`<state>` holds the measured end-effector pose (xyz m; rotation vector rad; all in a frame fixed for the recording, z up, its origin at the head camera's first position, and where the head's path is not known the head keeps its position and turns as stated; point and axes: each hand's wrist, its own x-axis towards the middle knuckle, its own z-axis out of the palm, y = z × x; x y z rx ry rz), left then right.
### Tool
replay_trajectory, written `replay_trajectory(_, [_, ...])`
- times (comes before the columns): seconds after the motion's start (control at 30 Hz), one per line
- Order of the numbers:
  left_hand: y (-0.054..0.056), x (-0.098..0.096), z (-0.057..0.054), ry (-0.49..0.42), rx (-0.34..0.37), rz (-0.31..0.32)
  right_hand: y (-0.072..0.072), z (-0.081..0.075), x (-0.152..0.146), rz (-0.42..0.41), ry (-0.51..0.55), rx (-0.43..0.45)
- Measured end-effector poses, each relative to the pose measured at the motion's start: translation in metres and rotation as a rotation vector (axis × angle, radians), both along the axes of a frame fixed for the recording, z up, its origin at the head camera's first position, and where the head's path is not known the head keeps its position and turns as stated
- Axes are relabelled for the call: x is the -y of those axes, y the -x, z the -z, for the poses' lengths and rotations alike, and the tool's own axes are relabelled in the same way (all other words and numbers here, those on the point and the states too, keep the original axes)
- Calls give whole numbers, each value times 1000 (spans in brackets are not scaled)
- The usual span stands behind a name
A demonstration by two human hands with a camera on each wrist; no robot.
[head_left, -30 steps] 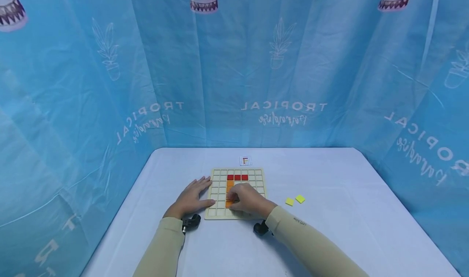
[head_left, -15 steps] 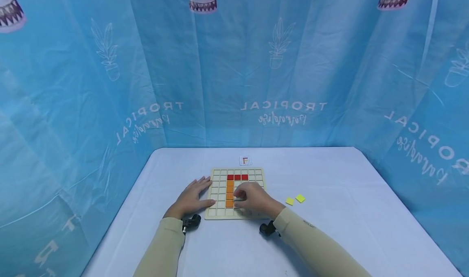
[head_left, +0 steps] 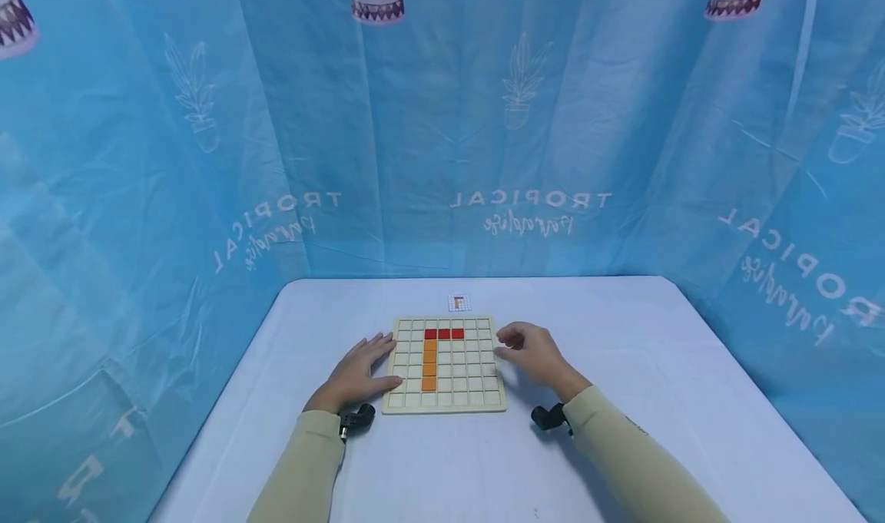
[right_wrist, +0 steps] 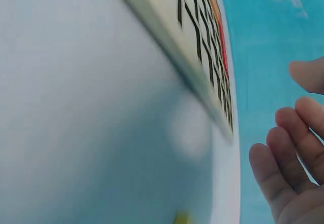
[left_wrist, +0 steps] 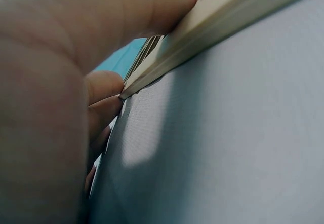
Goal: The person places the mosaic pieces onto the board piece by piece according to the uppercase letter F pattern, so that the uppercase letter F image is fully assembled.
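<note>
A cream square grid board (head_left: 471, 385) lies on the table with a row of red tiles (head_left: 444, 334) and, below its left end, a column of orange tiles (head_left: 429, 362). My left hand (head_left: 356, 373) rests at the board's left side, fingers spread. In the left wrist view its thumb (left_wrist: 172, 6) lies on the board's rim (left_wrist: 212, 31) and its fingertips touch the far edge. Just off the board's right edge is my right hand (head_left: 535, 352), raised with nothing between its loosely bent fingers (right_wrist: 273, 168). Part of a yellow tile (right_wrist: 182, 218) shows blurred in the right wrist view.
A small printed card (head_left: 459, 302) with a coloured grid pattern lies beyond the board. White cloth covers the table (head_left: 415, 469), and a blue curtain (head_left: 442, 162) hangs around its back and sides. Dark wrist cameras (head_left: 357, 419) sit under both wrists.
My right hand has come off the orange tiles and moved right, past the board's edge; it now covers the spot where two yellow tiles showed. My left hand stays put.
</note>
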<state>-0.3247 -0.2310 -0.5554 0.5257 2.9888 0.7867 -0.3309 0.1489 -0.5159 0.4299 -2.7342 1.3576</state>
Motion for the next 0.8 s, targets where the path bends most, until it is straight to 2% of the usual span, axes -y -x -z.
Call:
replay_trajectory(0.13, [0,1,-1,-9,-2,-1,4,3,-25,82,-5,38])
replay_trajectory(0.3, [-1,1,0,-14,5,-6,6,9,-56,118,-43,68])
replay_trajectory(0.5, [0,0,1,-10,7,-17,3,16,-83,52,-116,123])
replay_trajectory(0.7, [1,-1,2,-3,4,-17,-4,22,-96,-51,-164,75])
replay_trajectory(0.8, [1,0,3,-1,8,-19,-7,20,-96,-95,-159,56])
